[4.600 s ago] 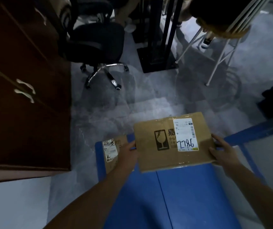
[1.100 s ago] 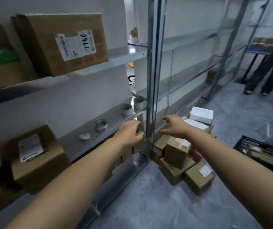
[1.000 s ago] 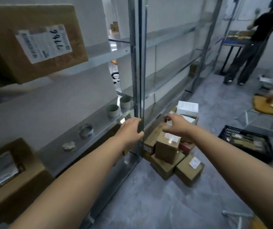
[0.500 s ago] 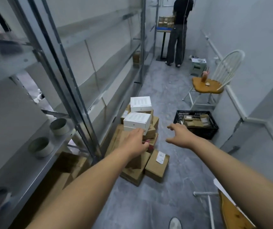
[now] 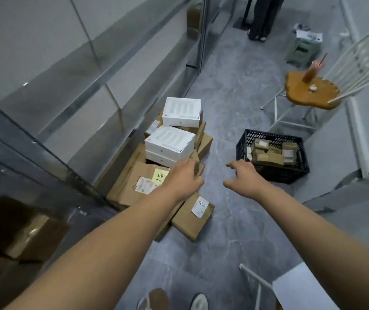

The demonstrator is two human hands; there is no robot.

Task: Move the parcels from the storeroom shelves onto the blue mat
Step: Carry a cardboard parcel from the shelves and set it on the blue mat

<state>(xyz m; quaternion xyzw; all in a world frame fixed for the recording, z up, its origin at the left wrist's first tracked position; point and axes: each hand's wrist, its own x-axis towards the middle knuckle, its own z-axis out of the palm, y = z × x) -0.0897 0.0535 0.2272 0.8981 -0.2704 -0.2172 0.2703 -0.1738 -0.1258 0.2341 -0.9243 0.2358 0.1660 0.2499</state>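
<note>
Crate: a black lattice crate (image 5: 273,173) stands on the floor (image 5: 230,104) right of the pile; in it I see small brown packets (image 5: 268,153) with white labels, packed close.
Shelving: metal shelving (image 5: 103,70) runs along my left; a brown carton (image 5: 22,229) sits low in it, dim and blurred.
Parcels: the parcel pile (image 5: 156,175) lies on the floor against the foot of the shelving. Two white boxes (image 5: 170,143) sit on top, a big flat carton (image 5: 132,184) carries a yellow note, and a small labelled parcel (image 5: 192,217) lies at the near edge.
Left hand (image 5: 184,179): over the pile with its fingers bent down. The tips are hidden behind its back, so I cannot tell whether it grips or touches anything.
Right hand (image 5: 243,177): fingers spread and loosely bent, holding nothing, above bare floor between pile and crate.
Hard to read: the label print is too small for me, and the lower parcels are mostly covered.
Cut off: a person (image 5: 261,16) at the far end shows only legs.
Materials: matt brown cardboard, smooth white card, grey veined floor. A wooden chair seat (image 5: 313,92) bears a drink cup (image 5: 312,71).
</note>
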